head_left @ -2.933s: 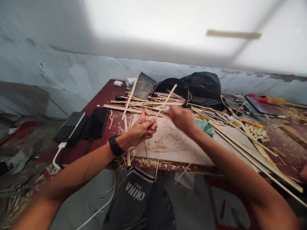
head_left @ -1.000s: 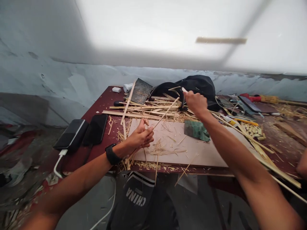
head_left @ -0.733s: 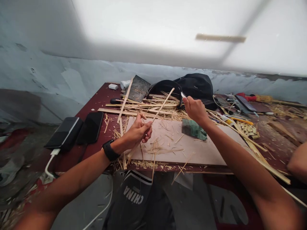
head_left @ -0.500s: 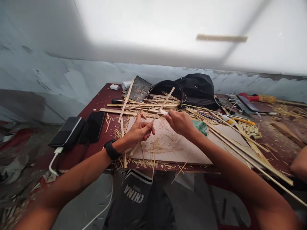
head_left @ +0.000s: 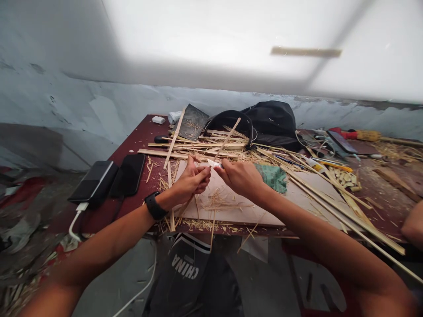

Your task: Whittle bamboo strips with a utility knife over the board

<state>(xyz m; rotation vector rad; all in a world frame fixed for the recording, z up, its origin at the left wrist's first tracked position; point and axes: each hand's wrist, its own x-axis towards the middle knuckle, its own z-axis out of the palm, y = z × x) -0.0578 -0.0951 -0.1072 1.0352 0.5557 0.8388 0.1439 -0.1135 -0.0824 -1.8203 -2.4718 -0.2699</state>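
My left hand (head_left: 193,178), with a black watch on its wrist, is closed on a thin wooden strip (head_left: 228,138). The strip slants up and away towards the back of the table. Close beside it, my right hand (head_left: 243,177) is wrapped round a small knife whose pale blade (head_left: 214,163) points left and meets the strip near my left fingers. The knife's handle is hidden in my fist. Both hands are above a pale board (head_left: 261,210) strewn with thin shavings.
Several loose strips (head_left: 198,147) lie behind the board; long ones (head_left: 350,215) overhang its right front. A green sheet (head_left: 271,178) is by my right wrist. Left are a phone (head_left: 127,175) and a power bank (head_left: 92,181). A black bag (head_left: 272,125) stands behind. Another person's hand (head_left: 413,224) shows at right.
My right hand has moved left and slightly down, bringing the knife along the strip close to my left fingers. My left hand stays almost in place, its fingers curled tighter.
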